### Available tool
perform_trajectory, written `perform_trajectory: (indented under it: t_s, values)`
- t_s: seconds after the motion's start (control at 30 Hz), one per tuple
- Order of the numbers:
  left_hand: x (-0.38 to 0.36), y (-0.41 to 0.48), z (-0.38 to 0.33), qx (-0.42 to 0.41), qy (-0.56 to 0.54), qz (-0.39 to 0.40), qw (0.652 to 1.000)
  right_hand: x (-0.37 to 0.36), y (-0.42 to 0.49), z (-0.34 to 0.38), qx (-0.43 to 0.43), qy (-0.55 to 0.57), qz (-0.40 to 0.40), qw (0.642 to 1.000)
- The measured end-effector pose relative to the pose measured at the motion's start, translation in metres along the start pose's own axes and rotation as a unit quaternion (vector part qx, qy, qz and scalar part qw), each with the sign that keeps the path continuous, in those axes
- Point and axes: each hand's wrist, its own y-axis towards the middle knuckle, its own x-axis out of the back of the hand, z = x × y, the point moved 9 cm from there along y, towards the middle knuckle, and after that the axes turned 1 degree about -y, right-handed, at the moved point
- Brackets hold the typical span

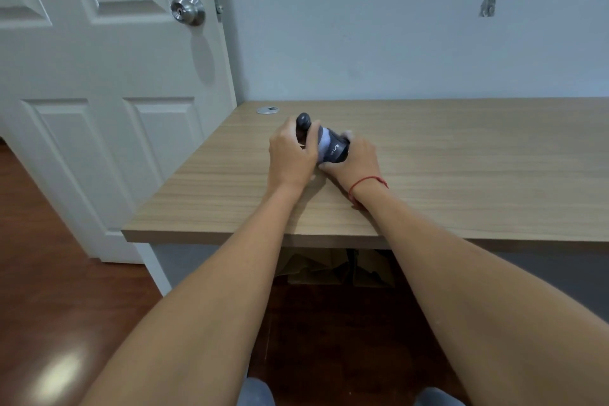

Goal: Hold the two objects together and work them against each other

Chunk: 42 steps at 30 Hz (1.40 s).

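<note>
Both gripping a rolled grey-and-white sock bundle (pixel 324 145) on the table (pixel 461 155): left hand (pixel 290 155) curled round one end, right hand (pixel 357 158) clamped on the other. Could unroll if either grip loosens.

Both arms outstretched, left hand (pixel 290 155) and right hand (pixel 357 158) curled, close together.
</note>
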Motion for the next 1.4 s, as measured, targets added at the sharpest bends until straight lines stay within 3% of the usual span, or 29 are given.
perform_trajectory:
  t_s: [0.13,0.3,0.47,0.67,0.9,1.1,1.27,1.4]
  values:
    - [-0.004,-0.004,-0.009,-0.016,-0.025,0.018,0.999,0.0,0.001,0.004,0.011,0.003,-0.001,1.0]
    - [-0.001,0.004,0.018,0.058,0.04,0.01,0.997,0.005,-0.005,0.007,0.016,-0.011,0.002,1.0]
    - [-0.001,-0.002,-0.005,0.012,-0.025,0.007,1.0,0.003,-0.004,0.003,0.001,0.015,-0.001,1.0]
    - [0.003,0.002,0.033,0.128,0.091,0.015,0.987,0.009,-0.012,0.016,0.058,0.057,-0.002,0.997]
    - [0.006,0.002,0.008,0.062,-0.031,-0.017,0.997,0.005,-0.007,0.01,0.044,0.084,0.005,0.995]
    - [0.0,0.001,0.025,0.106,0.063,0.025,0.992,0.005,-0.003,-0.001,0.007,0.056,-0.012,0.998]
    - [0.006,-0.001,0.001,0.05,-0.041,-0.016,0.998,0.007,0.0,-0.002,0.009,0.038,-0.016,0.999]
    - [-0.001,-0.003,-0.007,0.009,-0.025,0.012,1.0,0.005,0.0,0.001,0.022,0.033,-0.015,0.999]
